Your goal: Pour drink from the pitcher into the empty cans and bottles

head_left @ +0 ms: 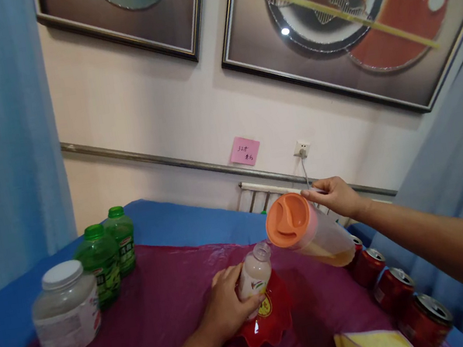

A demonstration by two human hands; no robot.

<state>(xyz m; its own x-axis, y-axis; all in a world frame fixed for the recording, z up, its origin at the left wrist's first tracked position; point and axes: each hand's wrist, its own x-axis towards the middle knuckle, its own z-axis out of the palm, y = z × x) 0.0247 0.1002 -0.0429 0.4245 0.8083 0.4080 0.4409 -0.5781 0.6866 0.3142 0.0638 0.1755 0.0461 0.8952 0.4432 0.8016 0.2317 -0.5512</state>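
Though orange-lidded, otherwise translucent pitcher (pixel 311 233)

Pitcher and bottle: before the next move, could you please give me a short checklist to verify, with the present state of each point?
1. Bottle held: ok, the left hand grips its body.
2. Pitcher held: ok, the right hand has it at the handle, tilted toward the bottle.
3. Bottle open: ok, no cap on its mouth.
4. Orange lid on pitcher: ok, it covers the top.
5. Bottle base resting on the red dish: cannot tell, the hand hides the contact.
6. Liquid flowing between them: cannot tell, no clear stream shows.
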